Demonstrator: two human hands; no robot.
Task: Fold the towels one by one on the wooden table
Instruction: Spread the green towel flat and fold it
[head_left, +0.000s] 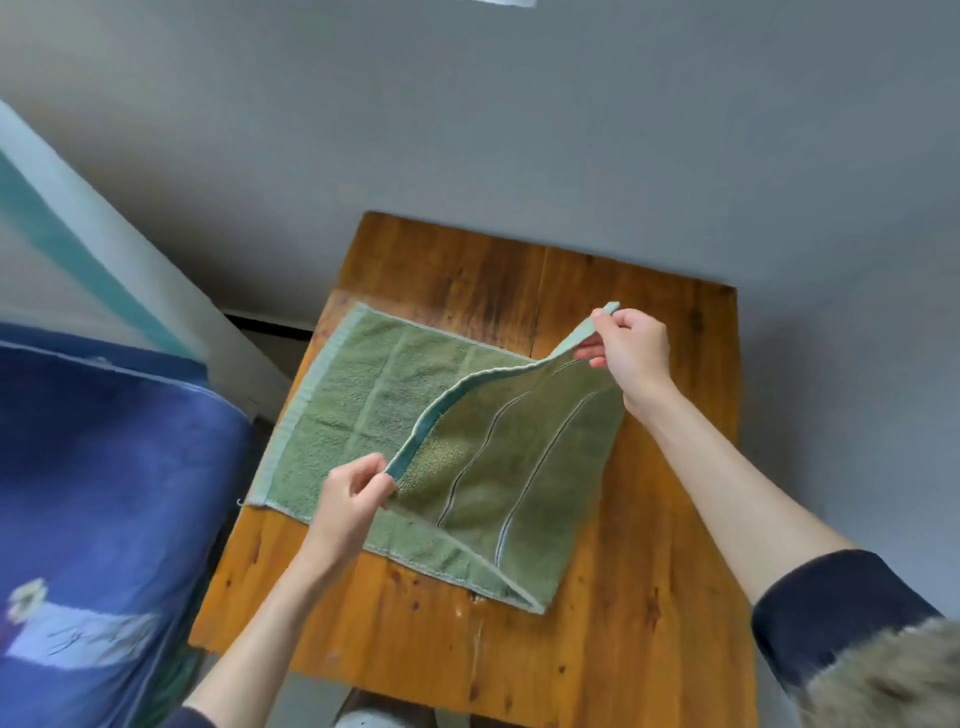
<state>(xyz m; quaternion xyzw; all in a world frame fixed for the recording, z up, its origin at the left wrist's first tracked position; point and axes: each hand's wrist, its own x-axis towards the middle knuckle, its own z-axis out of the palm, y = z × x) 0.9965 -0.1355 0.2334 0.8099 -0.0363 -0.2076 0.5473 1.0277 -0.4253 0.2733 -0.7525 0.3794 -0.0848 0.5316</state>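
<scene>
A green towel (363, 405) lies on the wooden table (623, 623), its left half flat. Its right half is lifted off the table and carried over toward the left, with the striped underside facing me. My left hand (348, 499) pinches the near corner of the lifted edge, low over the towel's middle. My right hand (631, 348) pinches the far corner, held higher above the table's back right part.
A blue patterned fabric (104, 493) covers something at the left, close to the table's left edge. A pale slanted board (104, 249) leans behind it. Grey floor surrounds the table. Bare wood shows in front of and to the right of the towel.
</scene>
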